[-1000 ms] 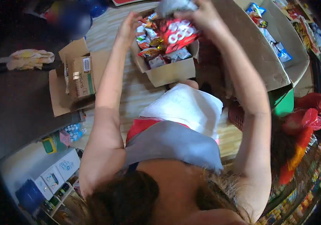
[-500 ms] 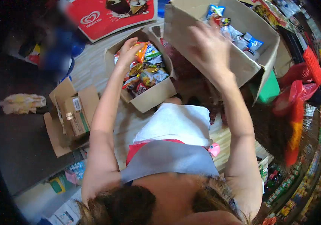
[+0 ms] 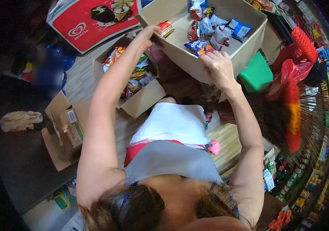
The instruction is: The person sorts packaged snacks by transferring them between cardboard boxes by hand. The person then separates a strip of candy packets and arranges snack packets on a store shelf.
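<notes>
A large cardboard box [image 3: 183, 57] stands in front of me with several snack packets in it. My left hand [image 3: 149, 36] is closed over the near rim at its left, beside a red-and-yellow snack packet [image 3: 166, 29]. My right hand [image 3: 219, 68] has its fingers curled over the same rim farther right, right next to a purple snack packet [image 3: 198, 47]. Whether its fingertips touch that packet is hard to tell. Left of the large box, a smaller cardboard box [image 3: 141, 101] holds colourful snack packets, partly covered by my left forearm.
A red ice-cream sign [image 3: 91, 34] lies behind the small box. An open carton [image 3: 56, 150] sits at the left by a dark surface. Right of the large box are a green bin [image 3: 256, 73], red plastic bags [image 3: 297, 69] and brooms. Goods-filled shelves line the far right.
My left hand has moved from above the small box to the large box's rim. My right hand has come down from above the large box onto its near rim. The view has shifted.
</notes>
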Demonstrator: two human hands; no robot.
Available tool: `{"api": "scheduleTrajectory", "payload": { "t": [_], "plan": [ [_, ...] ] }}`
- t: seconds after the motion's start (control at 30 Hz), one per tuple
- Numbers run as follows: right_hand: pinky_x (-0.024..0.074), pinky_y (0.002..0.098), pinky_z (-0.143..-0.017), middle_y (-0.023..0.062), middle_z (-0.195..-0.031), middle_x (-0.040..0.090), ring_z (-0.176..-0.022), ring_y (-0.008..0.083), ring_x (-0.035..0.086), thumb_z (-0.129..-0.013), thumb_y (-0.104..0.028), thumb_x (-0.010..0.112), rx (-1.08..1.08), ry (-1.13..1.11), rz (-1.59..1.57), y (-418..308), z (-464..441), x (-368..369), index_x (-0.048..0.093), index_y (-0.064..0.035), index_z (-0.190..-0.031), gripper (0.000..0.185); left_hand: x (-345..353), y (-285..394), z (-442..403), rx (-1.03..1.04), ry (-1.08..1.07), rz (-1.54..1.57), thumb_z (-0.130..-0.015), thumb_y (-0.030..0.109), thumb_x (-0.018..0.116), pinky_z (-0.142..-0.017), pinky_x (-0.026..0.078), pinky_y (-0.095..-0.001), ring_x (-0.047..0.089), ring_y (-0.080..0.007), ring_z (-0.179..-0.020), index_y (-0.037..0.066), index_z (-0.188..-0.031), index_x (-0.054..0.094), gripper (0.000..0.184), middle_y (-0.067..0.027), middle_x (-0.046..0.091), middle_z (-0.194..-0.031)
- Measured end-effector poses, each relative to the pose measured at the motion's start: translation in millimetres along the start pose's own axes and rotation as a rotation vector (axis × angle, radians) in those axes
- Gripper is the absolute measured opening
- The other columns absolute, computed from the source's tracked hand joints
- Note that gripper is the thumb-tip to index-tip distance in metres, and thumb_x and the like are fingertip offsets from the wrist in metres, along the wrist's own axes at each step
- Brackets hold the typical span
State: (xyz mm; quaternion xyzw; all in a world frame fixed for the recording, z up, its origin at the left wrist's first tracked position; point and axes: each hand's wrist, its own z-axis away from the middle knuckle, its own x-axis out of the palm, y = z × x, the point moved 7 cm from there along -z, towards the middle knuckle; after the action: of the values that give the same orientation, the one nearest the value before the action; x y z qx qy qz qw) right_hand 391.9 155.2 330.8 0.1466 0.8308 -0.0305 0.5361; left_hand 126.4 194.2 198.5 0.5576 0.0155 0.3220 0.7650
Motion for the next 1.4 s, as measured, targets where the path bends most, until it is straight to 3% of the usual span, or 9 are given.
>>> {"api": "scheduleTrajectory", "payload": {
  "t": [0.13,0.47,0.73,0.9,0.97,1.07,1.27,1.33,1.4],
  "plan": [
    [0.0385,0.0363,-0.064,0.0035,-0.072,0.055,-0.075,0.0214,0.055,-0.066,-0.008,0.058,-0.118,0.051,-0.052,-29,5,-23,0.058,-0.0130,-0.085,0.020,-20,8,97,0.150,0.076,0.060,-0.057,0.006,0.055,-0.063,0.047,-0.0351,0.052,-0.0210,-0.068,0.003,-0.084,0.053,0.027,-0.0061,0.051,-0.075],
    [0.0404,0.0323,-0.063,-0.0017,-0.074,0.054,-0.074,0.0156,0.053,-0.073,-0.021,0.052,-0.435,0.026,-0.197,-183,17,-2,0.055,-0.0160,-0.079,0.008,-213,-62,290,0.386,0.448,0.272,-0.061,-0.004,0.054,-0.086,0.044,-0.0352,0.055,-0.0203,-0.085,0.004,-0.069,0.055,0.012,-0.0091,0.057,-0.087],
    [0.0407,0.0359,-0.063,0.0004,-0.078,0.054,-0.081,0.0188,0.054,-0.075,-0.017,0.051,-0.445,-0.050,-0.495,-246,18,59,0.056,-0.0167,-0.080,0.007,-244,-88,405,0.589,0.751,0.208,-0.061,-0.007,0.049,-0.082,0.047,-0.0374,0.054,-0.0214,-0.091,-0.001,-0.115,0.047,0.055,-0.0075,0.054,-0.100],
    [0.0440,0.0392,-0.088,0.0164,-0.116,0.058,-0.108,0.0292,0.055,-0.057,-0.051,0.077,-0.403,-0.987,-0.785,-240,15,96,0.054,-0.0136,-0.123,0.079,-228,-100,423,0.596,0.796,0.127,-0.061,-0.009,0.048,-0.079,0.048,-0.0347,0.053,-0.0217,-0.094,-0.001,-0.120,0.044,0.060,-0.0090,0.054,-0.105],
    [0.0471,0.0395,-0.081,0.0151,-0.101,0.063,-0.094,0.0310,0.060,-0.058,-0.049,0.078,-0.240,-0.838,-0.945,-219,-11,108,0.055,-0.0091,-0.118,0.076,-239,-121,421,0.519,0.807,0.150,-0.063,-0.009,0.052,-0.078,0.049,-0.0342,0.054,-0.0220,-0.097,0.000,-0.125,0.042,0.063,-0.0109,0.053,-0.113],
    [0.0382,0.0398,-0.098,0.0232,-0.132,0.040,-0.120,0.0338,0.043,-0.056,-0.048,0.080,-0.184,-0.409,-0.801,-165,-60,150,0.044,-0.0092,-0.129,0.091,-252,-144,396,0.356,0.662,0.111,-0.058,-0.006,0.055,-0.085,0.045,-0.0326,0.054,-0.0225,-0.100,-0.003,-0.121,0.041,0.065,-0.0116,0.053,-0.109],
    [0.0210,0.0627,-0.102,0.0360,-0.142,0.004,-0.128,0.0583,0.007,-0.043,-0.055,0.082,0.144,-0.278,-0.636,-166,-65,216,0.022,-0.0219,-0.142,0.121,-228,-109,390,0.455,0.535,-0.079,-0.055,0.002,0.054,-0.091,0.040,-0.0314,0.052,-0.0235,-0.103,-0.003,-0.121,0.042,0.067,-0.0111,0.052,-0.111],
    [0.0166,0.0608,-0.105,0.0347,-0.140,0.015,-0.129,0.0538,0.015,-0.044,-0.053,0.083,0.032,-0.235,-0.569,-186,-48,207,0.024,-0.0174,-0.140,0.118,-209,-98,389,0.440,0.550,-0.102,-0.056,0.002,0.052,-0.091,0.040,-0.0307,0.051,-0.0226,-0.104,-0.003,-0.121,0.042,0.067,-0.0107,0.052,-0.111],
    [0.0355,0.0569,-0.096,0.0300,-0.138,0.025,-0.123,0.0520,0.030,-0.046,-0.029,0.086,0.117,-0.337,-0.454,-202,-29,196,0.031,-0.0291,-0.136,0.105,-197,-92,387,0.437,0.553,-0.181,-0.056,0.003,0.052,-0.091,0.039,-0.0302,0.051,-0.0217,-0.105,-0.004,-0.122,0.041,0.067,-0.0103,0.052,-0.111]
  ]
}}
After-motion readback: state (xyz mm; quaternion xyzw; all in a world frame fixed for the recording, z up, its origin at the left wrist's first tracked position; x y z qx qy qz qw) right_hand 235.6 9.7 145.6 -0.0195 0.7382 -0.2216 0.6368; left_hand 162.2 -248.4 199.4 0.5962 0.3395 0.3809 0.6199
